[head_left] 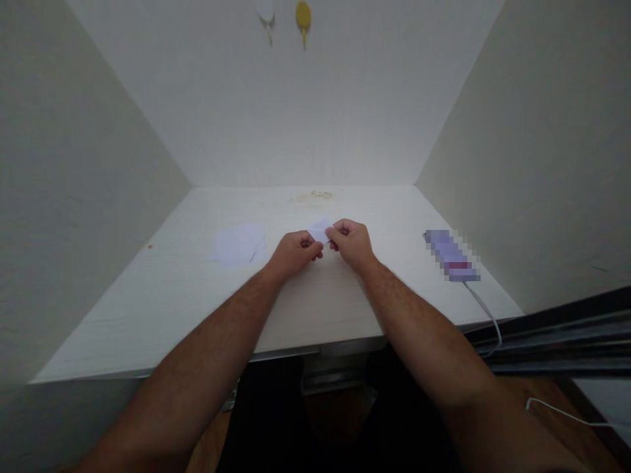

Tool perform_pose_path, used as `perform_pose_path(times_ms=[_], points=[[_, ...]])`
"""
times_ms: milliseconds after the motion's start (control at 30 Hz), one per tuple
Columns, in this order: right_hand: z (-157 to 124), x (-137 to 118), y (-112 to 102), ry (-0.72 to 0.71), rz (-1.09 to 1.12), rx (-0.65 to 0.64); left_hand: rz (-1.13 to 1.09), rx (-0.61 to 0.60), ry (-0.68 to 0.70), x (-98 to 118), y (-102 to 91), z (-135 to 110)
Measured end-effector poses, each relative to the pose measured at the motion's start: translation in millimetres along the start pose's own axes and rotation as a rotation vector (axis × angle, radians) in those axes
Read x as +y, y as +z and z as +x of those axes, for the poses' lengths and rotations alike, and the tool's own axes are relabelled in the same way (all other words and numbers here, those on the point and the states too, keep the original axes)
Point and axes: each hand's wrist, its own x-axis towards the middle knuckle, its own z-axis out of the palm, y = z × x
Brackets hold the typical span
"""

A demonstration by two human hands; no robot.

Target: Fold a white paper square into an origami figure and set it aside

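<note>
A small piece of white paper (pixel 319 230) is held between my two hands above the middle of the white table. My left hand (pixel 297 252) pinches its lower left side between thumb and fingers. At its right side, my right hand (pixel 351 240) grips the paper the same way, fingers curled. The paper looks folded, though the hands cover parts of it. To the left of my left hand, white sheets of paper (pixel 237 244) lie flat on the table, with a thin dark line near their right edge.
A phone-like object (pixel 451 255), blurred out, lies at the table's right with a white cable (pixel 486 307) running over the front edge. Walls enclose the table (pixel 315 315) on three sides. A yellow hook (pixel 303 16) and a white hook (pixel 266 12) are on the back wall.
</note>
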Motion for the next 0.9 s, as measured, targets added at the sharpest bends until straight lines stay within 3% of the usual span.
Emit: perform_pose_path(times_ms=[100,300,633,900], points=[[-1,-1,-1,-0.004,0.022,-0.005,-0.109,0.006,0.003,0,0.0,0],[-2,0,-1,0.008,0.007,-0.033,-0.323,0.193,-0.024,-2,-0.7,2],[-5,1,-1,-0.005,-0.005,-0.102,-0.465,0.267,-0.049,-8,0.3,6],[-7,0,0,0.043,0.007,-0.181,-0.416,0.330,0.026,-11,-0.4,8]])
